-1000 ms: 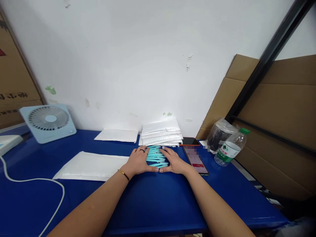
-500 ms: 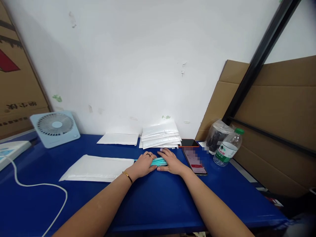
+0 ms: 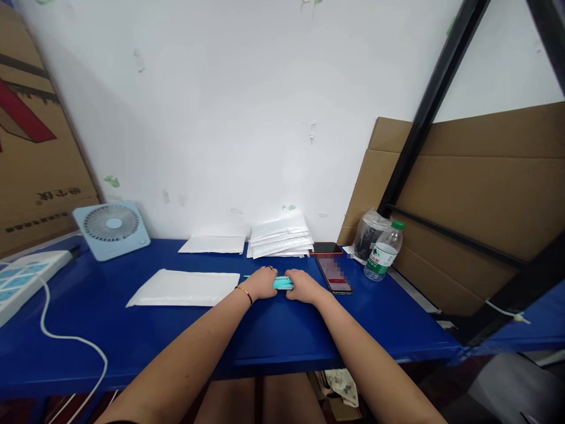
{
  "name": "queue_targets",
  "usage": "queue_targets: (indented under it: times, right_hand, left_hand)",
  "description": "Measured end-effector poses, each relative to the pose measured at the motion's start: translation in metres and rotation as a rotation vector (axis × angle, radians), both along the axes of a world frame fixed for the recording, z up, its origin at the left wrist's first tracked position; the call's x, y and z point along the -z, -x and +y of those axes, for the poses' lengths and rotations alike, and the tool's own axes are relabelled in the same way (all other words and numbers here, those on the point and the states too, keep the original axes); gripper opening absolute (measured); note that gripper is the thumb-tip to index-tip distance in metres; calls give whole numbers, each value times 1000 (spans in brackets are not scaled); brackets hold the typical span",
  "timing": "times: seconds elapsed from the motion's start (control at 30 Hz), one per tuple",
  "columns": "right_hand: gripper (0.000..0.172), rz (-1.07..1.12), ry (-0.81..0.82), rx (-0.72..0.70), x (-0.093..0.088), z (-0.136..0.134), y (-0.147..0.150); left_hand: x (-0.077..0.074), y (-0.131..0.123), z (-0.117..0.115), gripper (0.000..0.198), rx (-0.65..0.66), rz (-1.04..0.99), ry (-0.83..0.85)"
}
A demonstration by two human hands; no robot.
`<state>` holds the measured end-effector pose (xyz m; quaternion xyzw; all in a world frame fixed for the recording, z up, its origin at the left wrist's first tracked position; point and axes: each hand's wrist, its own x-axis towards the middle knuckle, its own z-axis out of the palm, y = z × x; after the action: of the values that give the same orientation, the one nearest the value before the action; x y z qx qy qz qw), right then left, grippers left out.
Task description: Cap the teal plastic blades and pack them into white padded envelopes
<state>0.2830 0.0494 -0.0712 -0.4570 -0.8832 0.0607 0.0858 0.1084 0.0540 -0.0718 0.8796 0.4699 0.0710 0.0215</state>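
Note:
A small teal bundle [image 3: 283, 283] with lengthwise ridges lies low over the blue table; its exact kind is hard to make out. My left hand [image 3: 261, 282], with a ring and a gold bracelet, is closed round its left end. Around the right end, my right hand [image 3: 302, 285] is closed too. Only the bundle's middle shows between the hands, and a thin teal end sticks out left of my left hand. Beside my left wrist lies a flat white padded envelope [image 3: 185, 287]. A phone with a lit screen [image 3: 334, 275] rests to the right of my right hand.
Against the wall stand a stack of white envelopes [image 3: 280, 237] and one lone envelope [image 3: 212, 244]. A dark phone [image 3: 326, 248], a wrapped black object [image 3: 368, 237] and a water bottle [image 3: 383, 253] are at right. A fan [image 3: 115, 229] and a corded power strip [image 3: 30, 280] sit at left.
My fingers have gone from lying flatter over the teal bundle to curling round its two ends. The head view has shifted, so more of the table's front edge shows.

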Motion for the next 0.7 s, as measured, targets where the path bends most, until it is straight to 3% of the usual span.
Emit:
queue_targets:
  times: [0.17, 0.3, 0.37, 0.43, 0.5, 0.6, 0.7]
  right_hand:
    - [31, -144, 16, 28, -16, -20, -7]
    - [39, -149, 52, -40, -56, -36, -15]
    - [46, -38, 57, -111, -87, -46, -16]
    - [55, 85, 35, -159, -116, -57, -10]
    - [50, 159, -84, -104, -136, -68, 3]
    - [50, 134, -232, -39, -137, -79, 30]
    - [45, -7, -235, -21, -112, -83, 52]
  left_hand:
    - [0, -4, -23, 33, 33, -64, -11]
    - [0, -8, -40, 34, 4, -131, 3]
    - [-4, -15, -48, 29, -32, -280, 5]
    - [-10, -25, -56, 28, -74, -552, 18]
    - [-15, -36, -63, 29, -109, -828, 32]
    - [-14, -46, -72, 27, -189, -1063, 43]
    - [-2, -45, -77, 21, -306, -1111, 143]
